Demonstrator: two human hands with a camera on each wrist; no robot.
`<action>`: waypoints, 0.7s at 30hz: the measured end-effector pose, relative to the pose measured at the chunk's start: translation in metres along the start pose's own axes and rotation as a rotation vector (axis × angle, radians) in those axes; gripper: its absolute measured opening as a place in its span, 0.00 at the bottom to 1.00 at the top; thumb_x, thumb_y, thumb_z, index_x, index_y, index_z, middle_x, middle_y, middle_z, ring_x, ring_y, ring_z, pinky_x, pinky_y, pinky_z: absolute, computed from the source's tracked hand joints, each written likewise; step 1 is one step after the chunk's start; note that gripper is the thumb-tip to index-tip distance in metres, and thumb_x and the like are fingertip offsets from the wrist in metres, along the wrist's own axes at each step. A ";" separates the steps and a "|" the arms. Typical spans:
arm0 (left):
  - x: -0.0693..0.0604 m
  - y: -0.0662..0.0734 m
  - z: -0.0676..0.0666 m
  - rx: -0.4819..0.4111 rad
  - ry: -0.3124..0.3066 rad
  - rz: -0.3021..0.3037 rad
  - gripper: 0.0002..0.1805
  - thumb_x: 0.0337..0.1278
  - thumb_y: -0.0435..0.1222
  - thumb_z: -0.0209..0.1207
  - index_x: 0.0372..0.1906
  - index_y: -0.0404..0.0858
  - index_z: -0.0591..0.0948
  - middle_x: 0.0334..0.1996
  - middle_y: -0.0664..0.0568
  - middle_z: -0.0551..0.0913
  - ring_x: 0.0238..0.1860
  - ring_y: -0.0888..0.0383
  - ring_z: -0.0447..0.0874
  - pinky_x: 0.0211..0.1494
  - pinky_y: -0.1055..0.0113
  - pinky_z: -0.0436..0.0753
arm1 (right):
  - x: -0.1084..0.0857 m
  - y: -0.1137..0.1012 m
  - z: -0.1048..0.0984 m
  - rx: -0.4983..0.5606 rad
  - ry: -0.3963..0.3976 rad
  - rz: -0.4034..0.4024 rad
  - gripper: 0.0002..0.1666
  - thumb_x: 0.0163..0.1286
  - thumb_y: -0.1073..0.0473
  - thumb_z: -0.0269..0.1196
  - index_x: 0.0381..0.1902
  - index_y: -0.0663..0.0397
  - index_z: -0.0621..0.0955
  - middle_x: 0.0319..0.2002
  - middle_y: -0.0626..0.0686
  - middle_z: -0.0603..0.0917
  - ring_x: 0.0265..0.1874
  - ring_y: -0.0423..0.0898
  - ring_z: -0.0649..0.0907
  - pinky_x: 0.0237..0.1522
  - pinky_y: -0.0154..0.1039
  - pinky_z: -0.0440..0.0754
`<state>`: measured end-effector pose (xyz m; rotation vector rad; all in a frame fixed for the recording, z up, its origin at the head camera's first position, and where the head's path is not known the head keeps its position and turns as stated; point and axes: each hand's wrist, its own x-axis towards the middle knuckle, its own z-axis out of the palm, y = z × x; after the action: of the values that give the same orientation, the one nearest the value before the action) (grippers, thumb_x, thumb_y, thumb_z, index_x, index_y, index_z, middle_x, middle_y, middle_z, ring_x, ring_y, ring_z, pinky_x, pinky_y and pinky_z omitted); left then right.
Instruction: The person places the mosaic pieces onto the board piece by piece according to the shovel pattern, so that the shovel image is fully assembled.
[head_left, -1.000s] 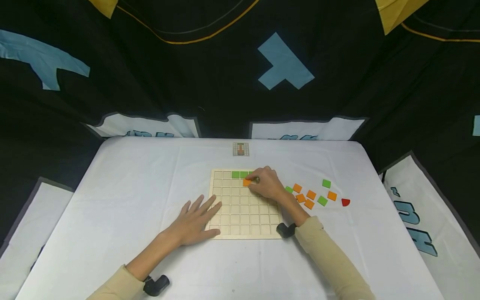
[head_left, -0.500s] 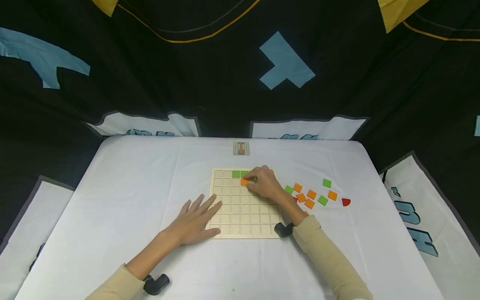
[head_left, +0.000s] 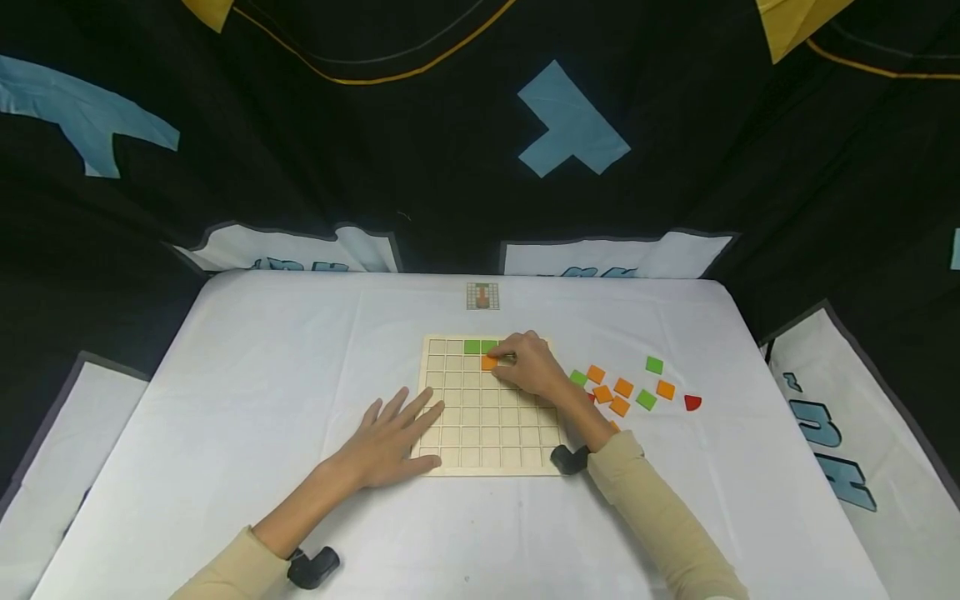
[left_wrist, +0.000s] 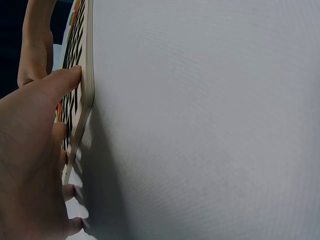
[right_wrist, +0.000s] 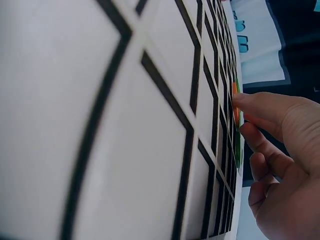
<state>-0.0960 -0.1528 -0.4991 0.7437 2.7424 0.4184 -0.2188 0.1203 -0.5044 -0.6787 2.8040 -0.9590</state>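
Note:
A wooden grid board point(head_left: 480, 435) lies on the white table. My left hand point(head_left: 384, 443) rests with spread, straight fingers over its left edge; in the left wrist view the thumb point(left_wrist: 67, 82) touches the board's rim. With thumb and index finger, my right hand point(head_left: 527, 367) pinches an orange square tile point(head_left: 488, 363) at the second row from the far edge. The right wrist view shows this orange tile point(right_wrist: 235, 97) at the fingertips, near the green tiles point(right_wrist: 238, 155). Green square tiles point(head_left: 472, 347) sit in the far row, partly hidden by the right hand.
Right of the board lie loose orange tiles point(head_left: 623, 387), green tiles point(head_left: 647, 400) and a red rounded piece point(head_left: 692, 402). Another red piece shows partly beside the right forearm. A small picture card point(head_left: 482, 297) with a grid pattern lies beyond the board. A black curtain hangs behind.
My right hand has shifted slightly left with the orange tile, then held nearly still over the last half second. A red piece has come into view beside the forearm. The left hand stays put.

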 end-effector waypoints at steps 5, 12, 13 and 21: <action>-0.001 0.000 0.000 -0.005 0.000 -0.002 0.44 0.66 0.62 0.52 0.79 0.46 0.58 0.79 0.46 0.49 0.77 0.37 0.40 0.71 0.32 0.45 | -0.003 0.001 -0.008 0.050 0.016 -0.008 0.16 0.63 0.60 0.71 0.50 0.53 0.88 0.48 0.50 0.87 0.48 0.50 0.77 0.52 0.47 0.75; -0.002 0.001 -0.001 0.002 -0.002 -0.003 0.43 0.67 0.62 0.52 0.79 0.45 0.58 0.79 0.46 0.49 0.77 0.36 0.41 0.71 0.31 0.46 | -0.025 0.018 -0.034 0.146 0.072 0.043 0.16 0.65 0.62 0.70 0.51 0.57 0.87 0.52 0.55 0.86 0.58 0.58 0.77 0.61 0.56 0.73; -0.002 0.001 -0.001 0.001 0.002 -0.001 0.43 0.67 0.62 0.52 0.79 0.45 0.58 0.79 0.45 0.50 0.77 0.36 0.41 0.71 0.31 0.46 | -0.029 0.022 -0.038 0.152 0.086 0.056 0.17 0.65 0.62 0.70 0.52 0.57 0.87 0.53 0.55 0.85 0.59 0.58 0.77 0.61 0.56 0.72; 0.000 0.002 -0.001 0.001 0.012 0.002 0.43 0.67 0.62 0.52 0.79 0.45 0.59 0.79 0.45 0.51 0.77 0.35 0.42 0.70 0.31 0.47 | -0.072 0.053 -0.069 0.174 0.177 0.210 0.21 0.67 0.59 0.69 0.57 0.58 0.83 0.57 0.58 0.82 0.57 0.57 0.78 0.60 0.57 0.74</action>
<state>-0.0951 -0.1514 -0.4970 0.7469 2.7539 0.4229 -0.1907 0.2277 -0.4842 -0.2838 2.8196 -1.2551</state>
